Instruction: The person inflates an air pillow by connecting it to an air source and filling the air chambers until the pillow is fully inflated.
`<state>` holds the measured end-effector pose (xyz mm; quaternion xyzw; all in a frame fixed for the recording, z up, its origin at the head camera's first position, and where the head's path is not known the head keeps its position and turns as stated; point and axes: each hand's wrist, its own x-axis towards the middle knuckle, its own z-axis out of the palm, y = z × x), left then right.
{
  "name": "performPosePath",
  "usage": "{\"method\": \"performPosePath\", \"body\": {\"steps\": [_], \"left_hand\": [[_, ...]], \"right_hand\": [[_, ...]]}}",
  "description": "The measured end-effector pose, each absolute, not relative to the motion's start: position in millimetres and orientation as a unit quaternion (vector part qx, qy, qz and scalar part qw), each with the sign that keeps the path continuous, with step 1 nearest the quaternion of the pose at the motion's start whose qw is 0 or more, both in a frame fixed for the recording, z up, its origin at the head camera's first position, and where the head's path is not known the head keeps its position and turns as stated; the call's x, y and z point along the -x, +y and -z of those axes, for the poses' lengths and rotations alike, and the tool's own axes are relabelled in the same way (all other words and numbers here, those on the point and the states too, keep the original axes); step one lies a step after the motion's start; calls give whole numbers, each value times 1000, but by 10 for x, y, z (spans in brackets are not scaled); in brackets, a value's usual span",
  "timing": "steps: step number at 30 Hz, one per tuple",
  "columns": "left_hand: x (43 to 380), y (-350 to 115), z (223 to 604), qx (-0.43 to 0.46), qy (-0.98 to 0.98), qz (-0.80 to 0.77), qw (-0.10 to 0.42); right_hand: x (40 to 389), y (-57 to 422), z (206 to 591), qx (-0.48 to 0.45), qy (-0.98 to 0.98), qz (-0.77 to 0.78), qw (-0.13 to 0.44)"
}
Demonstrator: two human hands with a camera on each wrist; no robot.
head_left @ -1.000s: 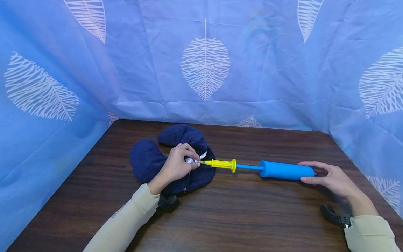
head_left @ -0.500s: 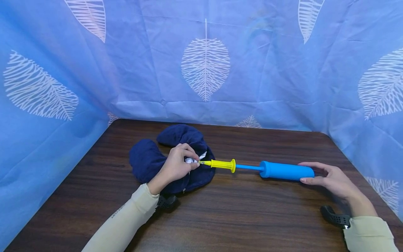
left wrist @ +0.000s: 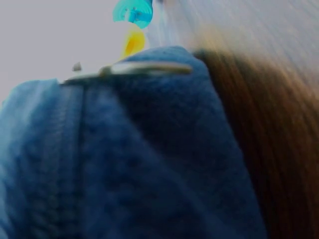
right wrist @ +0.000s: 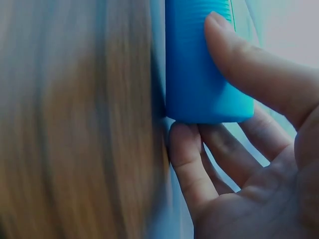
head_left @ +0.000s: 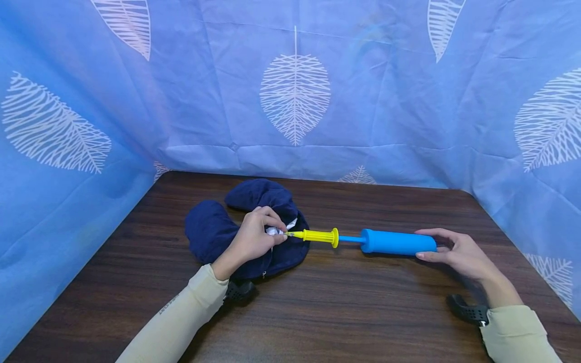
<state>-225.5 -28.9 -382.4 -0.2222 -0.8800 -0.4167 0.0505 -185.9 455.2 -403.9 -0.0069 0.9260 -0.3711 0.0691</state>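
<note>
A blue pump (head_left: 399, 242) lies on its side on the dark wooden table (head_left: 340, 312), right of a navy neck pillow (head_left: 206, 229). A thin blue rod (head_left: 350, 239) joins its barrel to a yellow handle (head_left: 320, 236), whose yellow tip (head_left: 296, 234) points left, to a crumpled white piece (head_left: 275, 231) on the pillow. The left hand (head_left: 256, 234) lies over the pillow, thumb and fingers pinched together on the tip beside the white piece. The right hand (head_left: 467, 254) holds the far end of the barrel, the thumb along one side and fingertips against the end. A zip (left wrist: 67, 164) runs along the pillow in the left wrist view. Both sleeves are cream, and a blue curtain (head_left: 218, 101) with white leaves hangs behind the table
</note>
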Motion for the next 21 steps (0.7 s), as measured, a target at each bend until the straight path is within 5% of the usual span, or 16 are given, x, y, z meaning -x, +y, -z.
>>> {"method": "performPosePath", "body": {"steps": [21], "left_hand": [[2247,-281,3807,224,-879,418,46]], "right_hand": [[1932,4040,4048,70,914,395,62]]}}
